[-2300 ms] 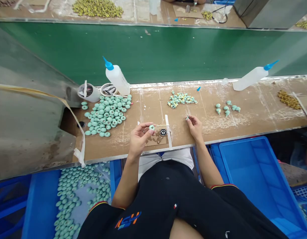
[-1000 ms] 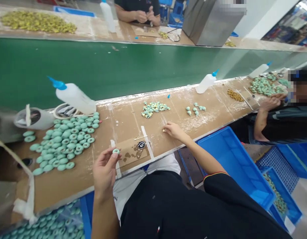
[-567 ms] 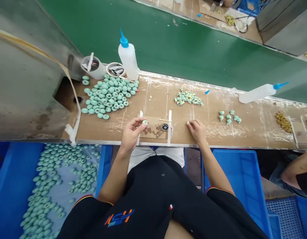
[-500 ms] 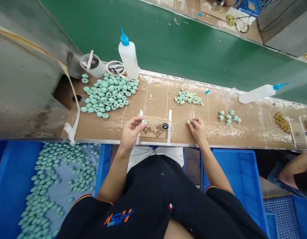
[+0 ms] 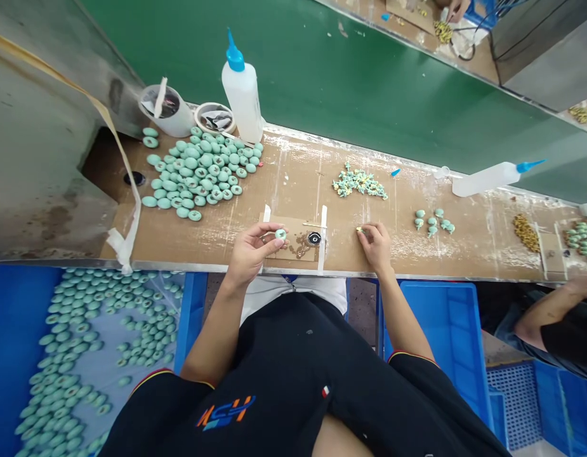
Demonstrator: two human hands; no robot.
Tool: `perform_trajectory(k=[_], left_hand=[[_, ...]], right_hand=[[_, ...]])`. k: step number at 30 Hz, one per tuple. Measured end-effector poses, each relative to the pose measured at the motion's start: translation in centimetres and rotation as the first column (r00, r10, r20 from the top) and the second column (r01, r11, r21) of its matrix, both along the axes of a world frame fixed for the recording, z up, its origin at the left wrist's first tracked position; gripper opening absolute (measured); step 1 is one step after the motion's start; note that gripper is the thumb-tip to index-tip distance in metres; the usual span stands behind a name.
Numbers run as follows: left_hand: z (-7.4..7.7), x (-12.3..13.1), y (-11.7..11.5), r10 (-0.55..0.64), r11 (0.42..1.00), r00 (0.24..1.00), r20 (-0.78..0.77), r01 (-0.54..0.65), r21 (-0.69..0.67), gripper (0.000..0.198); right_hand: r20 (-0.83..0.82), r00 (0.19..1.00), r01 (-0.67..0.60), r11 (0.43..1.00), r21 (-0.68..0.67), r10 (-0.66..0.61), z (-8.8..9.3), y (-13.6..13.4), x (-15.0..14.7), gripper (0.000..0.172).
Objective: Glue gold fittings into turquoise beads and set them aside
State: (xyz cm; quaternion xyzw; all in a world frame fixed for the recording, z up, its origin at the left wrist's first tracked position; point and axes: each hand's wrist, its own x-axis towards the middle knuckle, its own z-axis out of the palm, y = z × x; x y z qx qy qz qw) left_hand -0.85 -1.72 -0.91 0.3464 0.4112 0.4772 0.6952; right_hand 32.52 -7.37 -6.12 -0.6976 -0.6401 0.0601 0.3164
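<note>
Left of the round, black, shiny dish (image 5: pixel 314 238), a pale-green, rounded, holed piece (image 5: pixel 280 235) could be dropped were the pinch slackened; it is held between the slightly parted thumb and fingers of the left hand (image 5: pixel 248 255). Right of the dish, a tiny yellowish piece (image 5: pixel 359 229), pinched by nearly closed fingertips of the right hand (image 5: pixel 377 247), could likewise be lost.

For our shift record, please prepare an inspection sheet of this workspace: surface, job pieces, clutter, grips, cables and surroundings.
Surface: brown bench top, whitish marks.
Job pieces: green rounded pieces heaped left; small green-yellow pieces heaped centre.
Clutter: left bottle, right bottle, thin stick.
Grips: left hand pinches a green piece; right hand pinches a small piece, mostly hidden.
Cables: dark cable, far bench.
Surroundings: left blue bin, right blue bin, co-worker's arm.
</note>
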Motion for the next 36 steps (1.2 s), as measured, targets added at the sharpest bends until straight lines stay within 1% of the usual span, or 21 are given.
perform_trajectory(k=[3, 5, 7, 10, 13, 16, 20, 23, 25, 28, 32, 34, 36], left_hand=[[-0.1, 0.0, 0.0, -0.016, 1.0, 1.0, 0.004, 0.016, 0.0, 0.046], [-0.2, 0.0, 0.0, -0.012, 1.0, 1.0, 0.003, 0.012, 0.004, 0.046], [-0.3, 0.0, -0.1, -0.003, 1.0, 1.0, -0.005, 0.003, 0.005, 0.046], [-0.3, -0.1, -0.3, 0.007, 1.0, 1.0, -0.022, -0.007, 0.002, 0.044], [-0.3, -0.4, -0.5, 0.031, 1.0, 0.999, -0.025, -0.031, -0.002, 0.044], [-0.5, -0.7, -0.7, 0.052, 0.999, 0.998, -0.021, -0.052, -0.005, 0.045], [-0.9, -1.0, -0.9, 0.052, 0.999, 0.998, -0.028, -0.052, 0.0, 0.045], [-0.9, -1.1, -1.1, 0.053, 0.999, 0.998, -0.035, -0.053, 0.011, 0.045], [-0.7, -1.1, -1.1, 0.045, 0.999, 0.998, -0.037, -0.044, 0.018, 0.044], [-0.4, -0.9, -1.0, 0.035, 0.999, 0.999, -0.029, -0.034, 0.022, 0.044], [0.0, -0.3, -0.8, 0.036, 0.999, 0.999, -0.016, -0.036, 0.011, 0.045], [0.1, 0.1, -0.7, 0.016, 1.0, 1.0, -0.02, -0.016, 0.008, 0.046], [0.2, 0.6, -0.8, -0.012, 1.0, 0.999, -0.034, 0.013, 0.007, 0.045]], right_hand=[[-0.07, 0.985, -0.157, 0.987, 0.036, 0.159, 2.5, 0.0, -2.5, 0.025], [-0.083, 0.958, -0.27, 0.962, 0.046, 0.273, 4.1, 0.1, -4.2, 0.021], [-0.067, 0.928, -0.368, 0.93, 0.012, 0.368, 5.3, 0.5, -5.6, 0.02], [-0.032, 0.873, -0.487, 0.869, -0.087, 0.486, 5.9, 1.4, -6.7, 0.021], [0.0, 0.834, -0.545, 0.824, -0.157, 0.551, 5.5, 2.2, -7.0, 0.021], [0.028, 0.822, -0.551, 0.808, -0.205, 0.568, 5.1, 2.7, -7.1, 0.02], [0.054, 0.809, -0.557, 0.792, -0.251, 0.586, 5.1, 3.0, -7.2, 0.02], [0.026, 0.811, -0.559, 0.786, -0.263, 0.585, 5.3, 3.0, -7.2, 0.02], [-0.03, 0.82, -0.56, 0.791, -0.244, 0.572, 5.5, 2.9, -7.2, 0.017], [-0.122, 0.845, -0.534, 0.832, -0.15, 0.52, 6.1, 2.8, -7.3, 0.014], [-0.187, 0.892, -0.425, 0.904, -0.044, 0.41, 6.8, 2.5, -8.2, 0.017], [-0.254, 0.899, -0.372, 0.928, -0.01, 0.357, 6.9, 2.4, -8.9, 0.02], [-0.364, 0.881, -0.318, 0.948, 0.018, 0.302, 6.9, 2.2, -9.7, 0.022]])
